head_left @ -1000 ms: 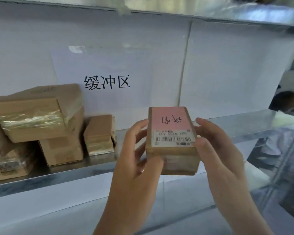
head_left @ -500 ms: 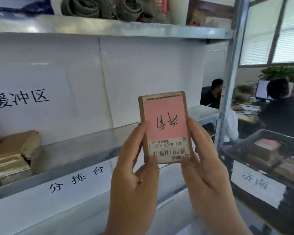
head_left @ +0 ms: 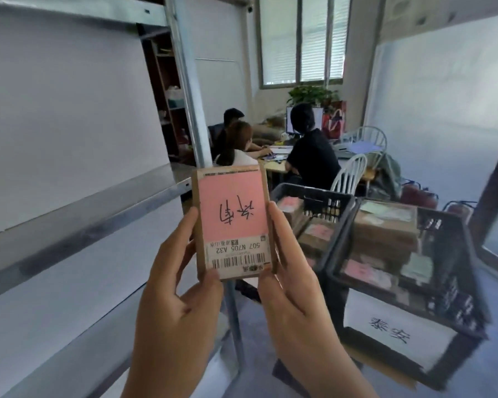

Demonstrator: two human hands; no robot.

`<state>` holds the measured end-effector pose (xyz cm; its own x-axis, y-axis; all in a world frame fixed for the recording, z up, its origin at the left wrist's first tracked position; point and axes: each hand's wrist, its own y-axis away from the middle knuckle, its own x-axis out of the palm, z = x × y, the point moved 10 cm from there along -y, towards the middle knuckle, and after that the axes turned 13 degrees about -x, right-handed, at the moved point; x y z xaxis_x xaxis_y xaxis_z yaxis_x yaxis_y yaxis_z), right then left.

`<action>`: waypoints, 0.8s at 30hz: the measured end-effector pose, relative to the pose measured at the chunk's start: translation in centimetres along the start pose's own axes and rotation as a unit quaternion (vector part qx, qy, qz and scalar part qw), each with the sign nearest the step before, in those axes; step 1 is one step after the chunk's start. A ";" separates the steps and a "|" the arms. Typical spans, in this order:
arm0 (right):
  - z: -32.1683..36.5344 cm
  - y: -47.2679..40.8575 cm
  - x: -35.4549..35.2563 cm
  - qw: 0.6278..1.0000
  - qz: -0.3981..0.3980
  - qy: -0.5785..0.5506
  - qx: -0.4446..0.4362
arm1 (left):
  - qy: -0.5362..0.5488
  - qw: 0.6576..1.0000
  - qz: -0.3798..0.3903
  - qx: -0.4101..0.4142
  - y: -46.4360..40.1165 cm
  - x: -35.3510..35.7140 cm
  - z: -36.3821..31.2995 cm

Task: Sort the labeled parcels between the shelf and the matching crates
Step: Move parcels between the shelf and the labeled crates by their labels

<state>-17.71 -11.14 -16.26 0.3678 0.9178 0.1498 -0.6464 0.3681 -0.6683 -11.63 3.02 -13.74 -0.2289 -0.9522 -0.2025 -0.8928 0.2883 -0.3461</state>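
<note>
A small cardboard parcel (head_left: 233, 222) with a pink handwritten label and a barcode sticker is held upright in front of me, its writing upside down. My left hand (head_left: 179, 285) grips its left edge and bottom corner. My right hand (head_left: 288, 277) grips its right edge. To the right stand two black plastic crates: a farther one (head_left: 316, 198) and a nearer one (head_left: 457, 285) with a white sign in front (head_left: 391, 334). Both hold several brown parcels with pink or green labels. The metal shelf (head_left: 78, 214) runs along the left.
A shelf upright post (head_left: 189, 104) rises just behind the parcel. Three people sit at a desk (head_left: 273, 163) in the background, with white chairs (head_left: 350, 175) and a plant by the window. A dark frame (head_left: 492, 179) crosses the right edge.
My view has swung right, away from the shelf parcels and toward the crates. The parcel has tipped from lying flat to standing upright, both hands still holding it.
</note>
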 end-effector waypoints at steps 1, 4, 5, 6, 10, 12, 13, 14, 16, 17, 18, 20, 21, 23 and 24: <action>-0.7 -0.5 -1.1 1.000 -0.005 0.010 0.001 | 0.002 1.000 0.013 -0.005 -1.0 1.3 0.7; -3.3 -2.2 -3.7 0.998 -0.010 0.066 -0.003 | 0.001 0.999 0.042 -0.017 -4.3 4.7 3.0; -4.5 -2.9 -4.5 0.996 -0.013 0.092 -0.001 | 0.007 0.998 0.052 -0.022 -5.5 5.7 3.8; -5.5 -3.8 -5.2 0.992 -0.019 0.123 -0.004 | 0.014 0.998 0.063 -0.024 -6.9 6.5 4.6; -9.2 -8.0 -7.6 0.966 -0.065 0.247 -0.035 | 0.034 0.993 0.108 -0.020 -13.2 9.6 6.9; -11.6 -10.1 -8.2 0.970 -0.068 0.235 -0.020 | 0.044 0.990 0.129 -0.023 -16.5 11.1 7.9; -12.7 -11.1 -8.4 0.976 -0.066 0.206 -0.007 | 0.050 0.989 0.139 -0.026 -18.0 11.8 8.3; -13.7 -12.1 -8.5 0.982 -0.068 0.177 0.003 | 0.055 0.987 0.150 -0.029 -19.4 12.6 8.7; -15.5 -13.8 -9.6 0.981 -0.083 0.173 0.014 | 0.063 0.982 0.175 -0.038 -21.9 14.5 9.9; -16.5 -14.4 -10.4 0.977 -0.093 0.189 0.020 | 0.065 0.979 0.187 -0.044 -23.0 15.5 10.5; -17.4 -15.0 -11.2 0.974 -0.100 0.202 0.031 | 0.066 0.977 0.197 -0.049 -24.0 16.6 11.2; -19.8 -15.9 -13.0 0.966 -0.114 0.225 0.059 | 0.063 0.974 0.208 -0.059 -25.8 18.7 12.6; -21.1 -16.3 -13.9 0.961 -0.122 0.236 0.077 | 0.057 0.973 0.216 -0.066 -26.7 19.9 13.5; -23.8 -16.9 -16.0 0.944 -0.140 0.273 0.121 | 0.054 0.965 0.242 -0.087 -28.2 22.7 15.5; -25.0 -17.3 -17.1 0.932 -0.144 0.301 0.141 | 0.058 0.958 0.261 -0.102 -28.9 24.4 16.7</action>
<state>3.89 -36.90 -25.47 0.8066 0.5563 -0.1999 -0.5819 0.6881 -0.4334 15.02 -26.84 -23.95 -0.6961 -0.6921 -0.1912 -0.6995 0.7137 -0.0370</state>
